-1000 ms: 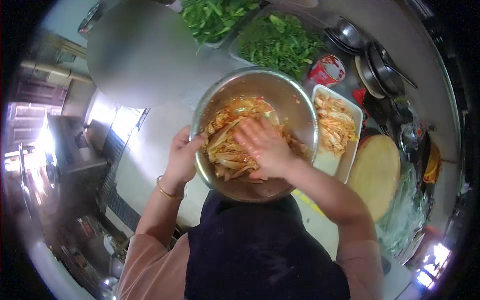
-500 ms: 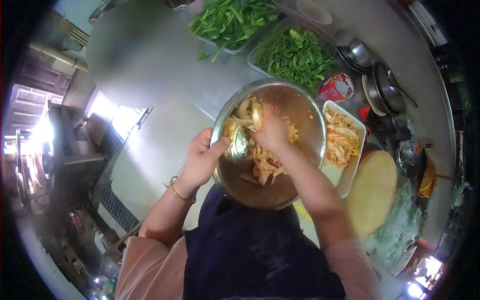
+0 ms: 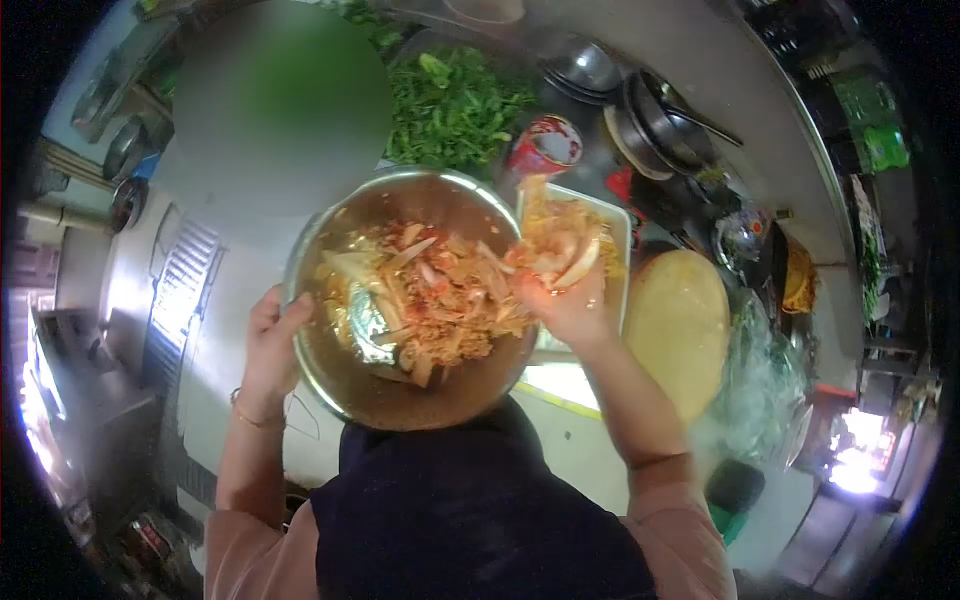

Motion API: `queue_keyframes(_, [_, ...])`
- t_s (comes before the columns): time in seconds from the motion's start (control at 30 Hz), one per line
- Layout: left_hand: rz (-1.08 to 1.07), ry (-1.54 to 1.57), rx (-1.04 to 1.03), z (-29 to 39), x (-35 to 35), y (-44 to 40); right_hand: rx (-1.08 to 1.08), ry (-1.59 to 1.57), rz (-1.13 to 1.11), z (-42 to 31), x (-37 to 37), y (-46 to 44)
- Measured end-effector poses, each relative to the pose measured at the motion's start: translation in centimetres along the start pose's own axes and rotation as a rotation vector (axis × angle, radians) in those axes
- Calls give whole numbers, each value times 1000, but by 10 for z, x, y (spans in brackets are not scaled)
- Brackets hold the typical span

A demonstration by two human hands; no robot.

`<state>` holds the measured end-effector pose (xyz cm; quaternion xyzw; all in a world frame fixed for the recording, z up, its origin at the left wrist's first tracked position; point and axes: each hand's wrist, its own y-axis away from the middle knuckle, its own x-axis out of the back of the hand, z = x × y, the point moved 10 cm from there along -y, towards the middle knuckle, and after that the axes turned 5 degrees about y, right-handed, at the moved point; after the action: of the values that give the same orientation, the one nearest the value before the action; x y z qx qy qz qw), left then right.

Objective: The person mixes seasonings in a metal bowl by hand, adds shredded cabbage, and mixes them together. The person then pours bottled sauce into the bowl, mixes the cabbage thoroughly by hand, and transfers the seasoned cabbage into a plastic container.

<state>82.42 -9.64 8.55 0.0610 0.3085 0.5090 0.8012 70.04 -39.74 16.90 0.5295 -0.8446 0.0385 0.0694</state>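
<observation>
A large metal bowl sits in front of my body, tilted towards me. Inside it lie pale strips and shreds coated in reddish chilli seasoning. My left hand grips the bowl's left rim, thumb over the edge. Past the right rim, my right hand is closed around a handful of the chilli-coated pale strips. The handful is held over or in front of a white tray, which carries more of the same food. Part of the tray is hidden by the hand and bowl.
Green leaves lie beyond the bowl. A red can, stacked metal bowls and dark pans stand at the back right. A round yellowish board lies right of the tray, with a plastic bag beside it.
My right hand has come out of the bowl with a handful of strips and moved right to the tray. My left hand stays on the rim. The view has turned right.
</observation>
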Motion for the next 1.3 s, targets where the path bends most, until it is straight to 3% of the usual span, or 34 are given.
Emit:
queue_keyframes(0.07, [29, -13, 2, 1, 1, 0, 35, -8, 10, -22, 32, -2])
queue_keyframes(0.23, [61, -39, -9, -3, 11, 0, 196, 471, 5, -19, 96, -17])
queue_keyframes(0.33, [99, -63, -25, 3, 5, 4, 297, 964, -193, 57, 109, -36])
queue_keyframes(0.43, [143, -118, -2, 0, 14, 6, 121, 1452, -277, 121, 98, -34])
queue_keyframes(0.57, [194, -148, -45, 5, 8, 9, 279, 1315, -202, 118, 100, -31])
queue_keyframes(0.67, [237, -167, -10, 4, 9, 10, 202, 1351, -245, 111, 113, -25])
queue_keyframes(0.77, [234, -176, -43, 6, 4, 15, 123, 1333, -45, 138, 128, -22])
queue_keyframes(0.8, [240, -173, -34, 5, 4, 14, 212, 1291, 27, 148, 121, -15])
queue_keyframes(0.93, [285, -191, -33, 5, 7, 20, 142, 1223, 115, 125, 114, -14])
queue_keyframes(1.07, [273, -167, -53, -1, 16, 19, 170, 1140, 377, 132, 155, -9])
queue_keyframes(1.17, [287, -156, -30, -4, 17, 20, -10, 848, 457, 165, 164, -5])
queue_keyframes(1.3, [243, -174, -22, 2, 0, 24, 4, 907, 451, 161, 169, -4])
